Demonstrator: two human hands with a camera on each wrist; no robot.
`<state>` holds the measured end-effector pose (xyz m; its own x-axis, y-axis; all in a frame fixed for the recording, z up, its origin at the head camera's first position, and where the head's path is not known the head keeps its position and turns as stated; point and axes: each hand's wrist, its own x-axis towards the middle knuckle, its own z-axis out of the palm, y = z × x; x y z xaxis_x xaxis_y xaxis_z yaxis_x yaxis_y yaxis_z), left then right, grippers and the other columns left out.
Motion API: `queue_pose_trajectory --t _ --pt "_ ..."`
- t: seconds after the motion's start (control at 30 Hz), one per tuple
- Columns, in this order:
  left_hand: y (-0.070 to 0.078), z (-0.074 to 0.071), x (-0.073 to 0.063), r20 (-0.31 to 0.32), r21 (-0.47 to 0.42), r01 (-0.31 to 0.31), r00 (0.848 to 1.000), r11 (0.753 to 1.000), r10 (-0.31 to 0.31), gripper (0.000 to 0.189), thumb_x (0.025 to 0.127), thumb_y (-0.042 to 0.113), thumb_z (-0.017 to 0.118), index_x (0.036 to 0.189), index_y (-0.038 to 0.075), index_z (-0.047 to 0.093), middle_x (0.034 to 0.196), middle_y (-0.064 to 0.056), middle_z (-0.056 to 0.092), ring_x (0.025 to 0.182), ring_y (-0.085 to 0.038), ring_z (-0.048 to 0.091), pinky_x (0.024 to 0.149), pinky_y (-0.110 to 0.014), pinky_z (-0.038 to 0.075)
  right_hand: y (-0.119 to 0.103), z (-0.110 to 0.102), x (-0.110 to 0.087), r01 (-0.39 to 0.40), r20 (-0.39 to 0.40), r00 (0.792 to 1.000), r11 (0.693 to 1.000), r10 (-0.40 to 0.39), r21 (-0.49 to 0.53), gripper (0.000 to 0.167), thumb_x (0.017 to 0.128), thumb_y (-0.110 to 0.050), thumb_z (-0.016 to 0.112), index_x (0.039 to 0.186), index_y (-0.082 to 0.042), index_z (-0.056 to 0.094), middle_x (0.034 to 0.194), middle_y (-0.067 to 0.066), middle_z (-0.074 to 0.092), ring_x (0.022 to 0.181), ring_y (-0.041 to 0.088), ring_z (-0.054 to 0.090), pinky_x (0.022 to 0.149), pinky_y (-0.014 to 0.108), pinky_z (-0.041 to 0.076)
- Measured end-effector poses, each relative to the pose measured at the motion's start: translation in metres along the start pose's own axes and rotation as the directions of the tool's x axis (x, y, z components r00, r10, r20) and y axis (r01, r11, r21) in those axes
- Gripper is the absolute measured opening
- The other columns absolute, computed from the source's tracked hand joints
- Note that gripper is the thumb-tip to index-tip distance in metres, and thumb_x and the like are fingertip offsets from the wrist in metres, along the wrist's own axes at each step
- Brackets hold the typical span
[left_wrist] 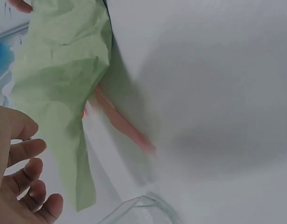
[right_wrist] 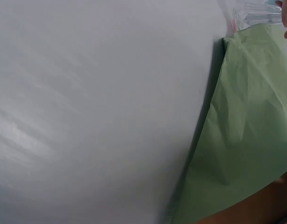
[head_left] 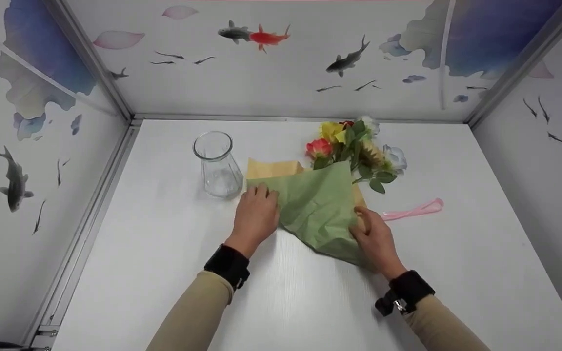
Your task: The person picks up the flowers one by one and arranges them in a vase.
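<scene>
A sheet of green wrapping paper (head_left: pixel 310 204) with a yellow-tan layer (head_left: pixel 273 168) behind it lies folded over the stems of a bunch of flowers (head_left: pixel 354 146). My left hand (head_left: pixel 256 212) is at the paper's left side; in the left wrist view its fingers (left_wrist: pixel 29 172) are loosely bent beside the green sheet, with no paper pinched between them. On the right, my right hand (head_left: pixel 376 239) grips the paper's edge between thumb and fingers. The right wrist view shows the green paper (right_wrist: pixel 246 116) covering most of that hand.
A clear glass vase (head_left: pixel 220 168) stands upright just left of the paper. To the right, a looped pink ribbon (head_left: pixel 420 209) lies on the white table (head_left: pixel 456 273). Printed panels (head_left: pixel 281 92) enclose the table at the back and sides.
</scene>
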<state>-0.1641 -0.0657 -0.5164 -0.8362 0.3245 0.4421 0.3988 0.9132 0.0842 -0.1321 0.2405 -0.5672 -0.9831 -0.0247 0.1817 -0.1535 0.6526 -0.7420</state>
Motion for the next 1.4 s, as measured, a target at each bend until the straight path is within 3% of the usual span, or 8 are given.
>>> queue_pose_trajectory --t 0.3,0.53,0.67,0.9,1.1,1.17,1.3,1.4 --pt "0.02 -0.001 0.022 0.201 -0.256 0.15 0.975 0.955 -0.099 0.046 0.099 0.01 0.061 0.144 0.008 0.054 0.131 -0.015 0.049 0.081 -0.026 0.061 0.055 -0.037 0.053 0.002 0.0 0.0 -0.005 0.002 1.0 1.0 0.004 0.01 0.045 0.092 -0.005 0.073 0.135 0.0 0.06 0.132 0.021 0.063 0.108 0.032 0.058 0.099 0.051 0.044" --pt "0.028 -0.003 0.044 0.391 -0.386 0.345 0.901 0.856 -0.187 0.064 0.102 0.018 0.058 0.16 0.017 0.032 0.1 -0.013 0.068 0.058 -0.017 0.046 0.052 -0.034 0.042 0.001 -0.002 0.0 0.002 0.009 1.0 1.0 -0.002 0.019 0.046 0.092 -0.005 0.073 0.136 0.0 0.059 0.131 0.022 0.063 0.123 0.037 0.058 0.103 0.053 0.043" --pt "0.031 -0.001 0.057 0.493 -0.416 0.424 0.849 0.804 -0.193 0.07 0.104 0.023 0.056 0.164 0.018 0.021 0.062 -0.005 0.049 0.049 -0.015 0.038 0.049 -0.033 0.037 0.001 -0.001 0.0 0.003 0.009 1.0 1.0 -0.003 0.017 0.046 0.092 -0.006 0.073 0.136 0.0 0.058 0.132 0.022 0.063 0.127 0.039 0.056 0.106 0.055 0.042" --pt "0.031 0.003 0.065 0.592 -0.419 0.524 0.777 0.741 -0.215 0.062 0.104 0.021 0.054 0.16 0.014 0.031 0.117 -0.017 0.07 0.079 -0.021 0.057 0.075 -0.039 0.05 0.001 -0.001 0.0 -0.007 0.013 1.0 0.999 0.006 0.035 0.048 0.092 -0.005 0.072 0.137 0.0 0.058 0.133 0.022 0.063 0.13 0.039 0.055 0.108 0.055 0.04" --pt "0.024 0.004 0.065 0.659 -0.413 0.646 0.698 0.642 -0.28 0.082 0.102 0.021 0.053 0.166 0.014 0.002 0.063 -0.002 0.049 0.048 -0.015 0.047 0.049 -0.03 0.042 0.002 -0.003 0.003 -0.051 0.044 0.998 0.996 0.047 0.08 0.054 0.091 -0.005 0.074 0.141 -0.001 0.055 0.136 0.021 0.062 0.134 0.037 0.052 0.111 0.053 0.038" --pt "0.021 0.004 0.062 0.683 -0.406 0.69 0.665 0.599 -0.302 0.079 0.101 0.02 0.053 0.165 0.013 0.007 0.066 -0.003 0.055 0.047 -0.015 0.05 0.047 -0.028 0.043 0.002 -0.004 0.004 -0.092 0.07 0.994 0.992 0.085 0.092 0.056 0.091 -0.007 0.075 0.143 -0.002 0.053 0.142 0.021 0.059 0.136 0.036 0.05 0.112 0.053 0.038" --pt "0.015 0.006 0.057 0.685 -0.385 0.717 0.644 0.581 -0.341 0.068 0.099 0.017 0.051 0.161 0.009 0.025 0.098 -0.013 0.069 0.053 -0.016 0.055 0.049 -0.028 0.047 0.003 -0.006 0.005 -0.187 0.134 0.976 0.977 0.173 0.102 0.061 0.093 -0.013 0.074 0.148 -0.008 0.049 0.152 0.019 0.05 0.138 0.035 0.047 0.113 0.052 0.036" --pt "0.013 0.008 0.055 0.679 -0.391 0.73 0.64 0.56 -0.361 0.074 0.098 0.015 0.052 0.163 0.009 0.018 0.089 -0.012 0.07 0.05 -0.017 0.056 0.047 -0.028 0.047 0.005 -0.008 0.005 -0.238 0.171 0.961 0.964 0.216 0.121 0.061 0.094 -0.019 0.074 0.149 -0.011 0.048 0.155 0.018 0.046 0.141 0.035 0.044 0.115 0.052 0.032"
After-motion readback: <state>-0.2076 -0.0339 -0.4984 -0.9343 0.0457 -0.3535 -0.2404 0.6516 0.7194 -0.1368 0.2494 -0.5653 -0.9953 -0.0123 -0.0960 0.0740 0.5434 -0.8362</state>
